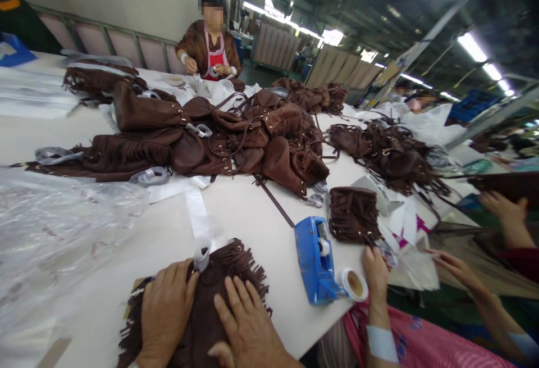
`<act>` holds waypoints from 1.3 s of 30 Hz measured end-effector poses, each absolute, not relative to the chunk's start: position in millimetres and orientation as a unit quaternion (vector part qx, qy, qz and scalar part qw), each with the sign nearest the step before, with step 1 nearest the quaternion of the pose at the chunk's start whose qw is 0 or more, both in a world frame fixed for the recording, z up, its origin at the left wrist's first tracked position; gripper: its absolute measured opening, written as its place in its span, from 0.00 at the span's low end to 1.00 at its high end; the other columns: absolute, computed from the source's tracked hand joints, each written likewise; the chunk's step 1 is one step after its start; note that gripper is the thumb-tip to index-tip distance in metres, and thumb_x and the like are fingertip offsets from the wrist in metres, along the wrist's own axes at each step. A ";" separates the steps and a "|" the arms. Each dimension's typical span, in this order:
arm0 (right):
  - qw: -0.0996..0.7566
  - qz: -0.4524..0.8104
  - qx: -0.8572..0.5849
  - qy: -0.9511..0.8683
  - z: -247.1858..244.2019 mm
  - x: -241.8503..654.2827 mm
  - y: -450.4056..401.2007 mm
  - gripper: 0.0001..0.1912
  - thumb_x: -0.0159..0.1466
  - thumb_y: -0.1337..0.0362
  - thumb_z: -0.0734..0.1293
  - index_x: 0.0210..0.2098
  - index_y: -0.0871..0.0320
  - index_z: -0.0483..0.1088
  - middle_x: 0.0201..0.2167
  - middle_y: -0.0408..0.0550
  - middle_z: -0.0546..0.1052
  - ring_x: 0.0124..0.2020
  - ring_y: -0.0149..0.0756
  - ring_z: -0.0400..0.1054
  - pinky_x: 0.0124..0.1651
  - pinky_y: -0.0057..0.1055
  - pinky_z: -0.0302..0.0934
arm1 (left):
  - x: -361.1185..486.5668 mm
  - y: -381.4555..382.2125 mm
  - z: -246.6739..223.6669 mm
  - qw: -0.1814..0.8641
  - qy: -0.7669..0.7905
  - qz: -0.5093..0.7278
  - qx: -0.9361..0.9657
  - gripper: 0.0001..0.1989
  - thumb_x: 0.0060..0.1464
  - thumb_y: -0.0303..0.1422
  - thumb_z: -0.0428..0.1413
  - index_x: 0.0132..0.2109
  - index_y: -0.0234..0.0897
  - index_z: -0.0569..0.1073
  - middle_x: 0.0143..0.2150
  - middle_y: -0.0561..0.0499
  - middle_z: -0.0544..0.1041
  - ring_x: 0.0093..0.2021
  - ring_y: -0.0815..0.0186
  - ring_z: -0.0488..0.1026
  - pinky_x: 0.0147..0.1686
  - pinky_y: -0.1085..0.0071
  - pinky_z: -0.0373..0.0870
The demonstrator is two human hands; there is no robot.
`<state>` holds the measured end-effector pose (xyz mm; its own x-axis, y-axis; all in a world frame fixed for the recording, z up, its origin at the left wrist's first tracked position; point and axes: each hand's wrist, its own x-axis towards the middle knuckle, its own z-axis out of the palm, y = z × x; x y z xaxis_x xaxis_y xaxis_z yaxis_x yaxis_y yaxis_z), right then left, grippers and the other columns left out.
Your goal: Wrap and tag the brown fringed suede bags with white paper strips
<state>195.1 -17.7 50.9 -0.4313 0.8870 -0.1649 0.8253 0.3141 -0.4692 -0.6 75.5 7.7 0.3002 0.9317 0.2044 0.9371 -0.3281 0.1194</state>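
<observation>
A dark brown fringed bag [206, 317] lies on the white table in front of me, with fringe spreading out on both sides. My left hand [166, 306] rests over its left part, fingers stretched forward and its thumb beside a grey wrapped piece [201, 258] at the bag's top. On the bag's right part my right hand [248, 320] lies flat with its fingers apart. Both palms face down, so their undersides are hidden.
Brown fringed bags [236, 137] are heaped across the table. Clear plastic bags [63, 233] lie at left. A blue tape dispenser [314, 261] and a tape roll [353, 284] stand at right. A co-worker's hand [375, 269] touches a smaller bag [353, 214]; another person stands opposite.
</observation>
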 end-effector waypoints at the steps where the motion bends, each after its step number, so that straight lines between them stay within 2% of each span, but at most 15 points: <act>1: 0.058 0.245 -0.520 -0.816 46.5 197.2 -20.6 0.40 0.69 0.48 0.61 0.73 0.58 0.42 0.72 0.62 0.38 0.73 0.57 0.33 0.71 0.59 0.39 | -0.2 75.6 7.2 0.017 -0.577 -0.120 -0.808 0.14 0.67 0.37 0.47 0.52 0.34 0.70 0.43 0.45 0.75 0.44 0.53 0.70 0.43 0.59 0.60; 5: 0.064 0.210 -0.514 -0.829 40.5 200.4 -22.4 0.40 0.71 0.50 0.60 0.73 0.60 0.39 0.73 0.63 0.35 0.73 0.57 0.30 0.71 0.58 0.38 | 2.0 74.5 6.3 0.048 -0.569 -0.143 -0.808 0.14 0.66 0.37 0.47 0.50 0.32 0.70 0.41 0.44 0.75 0.43 0.52 0.69 0.41 0.59 0.60; 11: 0.086 0.147 -0.542 -0.823 41.7 193.1 -28.3 0.36 0.71 0.49 0.60 0.71 0.58 0.48 0.73 0.58 0.41 0.73 0.53 0.34 0.72 0.54 0.38 | 7.0 73.7 6.3 0.050 -0.580 -0.159 -0.797 0.16 0.67 0.38 0.46 0.52 0.31 0.70 0.41 0.42 0.75 0.43 0.51 0.70 0.41 0.58 0.62; 14: 0.089 0.135 -0.548 -0.821 40.4 190.3 -29.5 0.34 0.71 0.47 0.57 0.70 0.59 0.52 0.73 0.59 0.46 0.73 0.51 0.38 0.71 0.53 0.38 | 5.1 70.6 9.7 0.041 -0.593 -0.192 -0.781 0.21 0.67 0.40 0.45 0.58 0.29 0.65 0.51 0.37 0.73 0.51 0.49 0.69 0.47 0.56 0.65; 17: 0.093 0.132 -0.549 -0.820 39.9 188.0 -30.0 0.33 0.72 0.45 0.54 0.69 0.59 0.55 0.72 0.59 0.50 0.72 0.51 0.41 0.71 0.53 0.41 | -2.2 51.0 21.3 0.036 -0.581 -0.230 -0.780 0.25 0.67 0.41 0.44 0.62 0.25 0.60 0.60 0.32 0.66 0.61 0.48 0.63 0.57 0.54 0.63; 21: 0.115 0.135 -0.548 -0.817 36.7 186.9 -28.0 0.33 0.72 0.46 0.54 0.68 0.61 0.57 0.71 0.61 0.52 0.72 0.53 0.44 0.70 0.54 0.42 | -14.2 7.9 24.4 0.002 -0.474 -0.202 -0.857 0.20 0.67 0.41 0.46 0.60 0.37 0.65 0.62 0.43 0.69 0.65 0.56 0.61 0.65 0.56 0.57; 23: 0.133 0.149 -0.539 -0.818 36.6 191.7 -25.4 0.32 0.72 0.48 0.57 0.67 0.62 0.58 0.70 0.62 0.54 0.71 0.53 0.46 0.69 0.55 0.43 | -18.1 -6.4 15.1 -0.008 -0.421 -0.165 -0.892 0.22 0.66 0.43 0.48 0.63 0.41 0.65 0.63 0.46 0.70 0.67 0.54 0.59 0.67 0.51 0.54; 25: 0.181 0.168 -0.533 -0.809 41.5 202.4 -25.5 0.28 0.72 0.53 0.58 0.65 0.63 0.59 0.68 0.61 0.60 0.70 0.49 0.50 0.69 0.50 0.48 | -20.1 -11.8 3.6 -0.006 -0.404 -0.150 -0.903 0.25 0.65 0.43 0.49 0.66 0.42 0.62 0.65 0.47 0.69 0.68 0.50 0.57 0.67 0.44 0.51; 30: 0.363 0.136 -0.600 -0.700 64.5 233.9 -63.8 0.15 0.70 0.69 0.56 0.53 0.58 0.67 0.52 0.55 0.73 0.57 0.41 0.64 0.61 0.41 0.59 | -21.6 -7.5 -13.3 0.031 -0.391 -0.143 -0.909 0.27 0.65 0.45 0.49 0.67 0.41 0.62 0.66 0.47 0.68 0.69 0.48 0.56 0.66 0.43 0.52; 32: 0.360 0.166 -0.620 -0.678 62.3 235.5 -90.8 0.12 0.67 0.69 0.60 0.50 0.56 0.67 0.47 0.52 0.74 0.52 0.42 0.67 0.55 0.40 0.62 | -20.7 -6.1 -16.7 0.066 -0.379 -0.149 -0.911 0.28 0.64 0.45 0.49 0.68 0.41 0.61 0.66 0.46 0.69 0.68 0.47 0.57 0.65 0.43 0.53; 33: 0.343 0.195 -0.630 -0.668 56.8 233.0 -103.2 0.14 0.65 0.68 0.64 0.50 0.56 0.66 0.46 0.52 0.73 0.50 0.43 0.68 0.53 0.40 0.63 | -19.7 -5.7 -18.2 0.086 -0.373 -0.157 -0.910 0.29 0.64 0.44 0.50 0.68 0.41 0.60 0.65 0.45 0.69 0.68 0.45 0.58 0.64 0.42 0.55; 35: 0.311 0.260 -0.664 -0.628 38.9 222.9 -120.7 0.25 0.57 0.65 0.72 0.52 0.57 0.65 0.45 0.51 0.73 0.45 0.44 0.69 0.49 0.41 0.65 | -16.7 -5.2 -20.2 0.124 -0.345 -0.167 -0.915 0.28 0.64 0.38 0.49 0.69 0.44 0.58 0.66 0.45 0.68 0.66 0.45 0.61 0.61 0.42 0.58; 37: 0.321 0.321 -0.707 -0.543 18.0 210.1 -126.3 0.27 0.52 0.66 0.74 0.49 0.57 0.64 0.39 0.47 0.74 0.38 0.42 0.70 0.44 0.39 0.65 | -12.6 -5.7 -19.1 0.145 -0.291 -0.166 -0.931 0.31 0.62 0.28 0.46 0.70 0.48 0.55 0.67 0.48 0.67 0.65 0.50 0.64 0.60 0.47 0.61; 39: 0.370 0.373 -0.729 -0.438 1.0 198.5 -122.7 0.21 0.53 0.68 0.71 0.45 0.55 0.64 0.32 0.41 0.73 0.32 0.37 0.70 0.38 0.33 0.65 | -8.6 -8.6 -14.7 0.138 -0.245 -0.162 -0.946 0.33 0.60 0.25 0.44 0.71 0.48 0.52 0.67 0.50 0.67 0.64 0.58 0.65 0.60 0.55 0.64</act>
<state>198.5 -122.7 1.0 0.3378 0.9149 -0.2211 0.3623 -0.3432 -0.8666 -8.6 -8.6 -14.7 0.8271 0.4196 0.3739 0.5088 -0.8417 -0.1809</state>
